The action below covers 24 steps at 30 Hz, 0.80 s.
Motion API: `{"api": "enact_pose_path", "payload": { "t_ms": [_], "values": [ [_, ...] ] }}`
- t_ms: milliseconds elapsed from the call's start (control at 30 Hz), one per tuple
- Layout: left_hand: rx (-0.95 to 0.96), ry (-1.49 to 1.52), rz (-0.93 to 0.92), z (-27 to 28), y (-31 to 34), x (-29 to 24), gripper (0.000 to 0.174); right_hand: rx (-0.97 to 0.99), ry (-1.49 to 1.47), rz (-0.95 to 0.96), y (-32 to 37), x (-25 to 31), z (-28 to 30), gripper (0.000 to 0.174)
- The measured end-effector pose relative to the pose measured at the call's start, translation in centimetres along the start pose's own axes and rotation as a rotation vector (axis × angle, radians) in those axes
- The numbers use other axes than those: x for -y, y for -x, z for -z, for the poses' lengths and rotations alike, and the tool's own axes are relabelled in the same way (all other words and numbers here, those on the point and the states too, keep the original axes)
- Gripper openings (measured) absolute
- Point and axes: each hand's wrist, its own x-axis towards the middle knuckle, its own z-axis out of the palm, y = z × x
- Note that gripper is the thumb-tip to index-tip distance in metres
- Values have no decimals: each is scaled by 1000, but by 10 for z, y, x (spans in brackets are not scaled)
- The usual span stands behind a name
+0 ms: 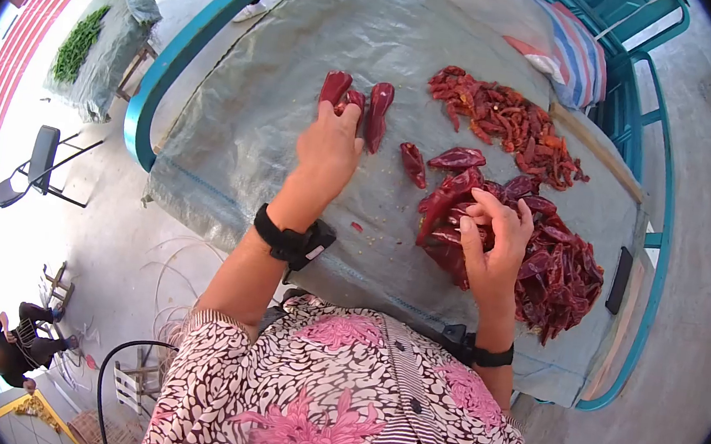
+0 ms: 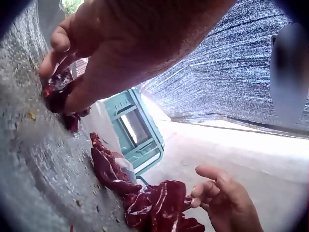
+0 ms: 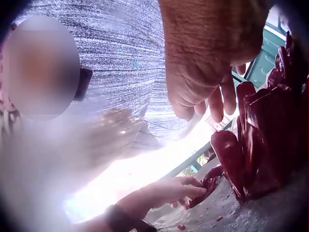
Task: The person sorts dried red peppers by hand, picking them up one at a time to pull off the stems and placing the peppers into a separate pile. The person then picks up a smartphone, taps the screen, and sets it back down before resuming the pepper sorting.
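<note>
Patterned blouse fabric [image 1: 342, 343] fills the bottom of the head view, with a grey sheet [image 1: 244, 122] spread beyond it inside a teal frame [image 1: 150, 85]. The hands are apart. At the upper left of centre, the left hand [image 1: 326, 153] pinches a dark red pepper [image 1: 335, 86] between thumb and fingers, low over the sheet; another long pepper [image 1: 378, 115] lies just to its right. The right hand [image 1: 497, 251], its fingers loosely bent, is over the near edge of the large pepper heap [image 1: 564, 276] at right of centre; whether its fingertips touch a pepper, I cannot tell.

Progress looks early, in my judgement: only a few large peppers are set apart near the left hand, while most lie in the heap. Two loose ones [image 1: 413, 164] sit between. A separate pile of smaller, wrinkled peppers [image 1: 491, 110] occupies the upper right; whether it is finished or waiting cannot be told.
</note>
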Motion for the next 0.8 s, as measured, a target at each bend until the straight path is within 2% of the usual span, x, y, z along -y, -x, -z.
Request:
{"api": "enact_pose_path", "payload": {
  "t_ms": [67,200,300,400,500,567,600,700,800],
  "values": [
    [-58,33,8,-5,0,11,28,-9,12,-10,0,-1,2,32],
    [-162,67,-46,20,20,-4,20,-28,23,-34,3,-9,4,34],
    [-82,411,-354,37,45,-22,17,-77,-3,-12,0,-5,1,38],
    [82,526,-520,39,63,-37,18,-57,11,79,-11,4,-1,42],
    [151,484,-548,39,67,-41,18,31,-13,114,-9,8,-3,41],
    [206,546,-476,37,68,-39,18,83,-13,101,-4,5,-3,41],
    [235,576,-440,35,69,-37,17,14,0,102,-3,6,-3,41],
    [96,449,-446,33,67,-29,20,-47,22,42,-1,-1,4,41],
    [-11,484,-451,34,67,-37,26,-120,-14,30,0,-5,1,44]
  ]
}}
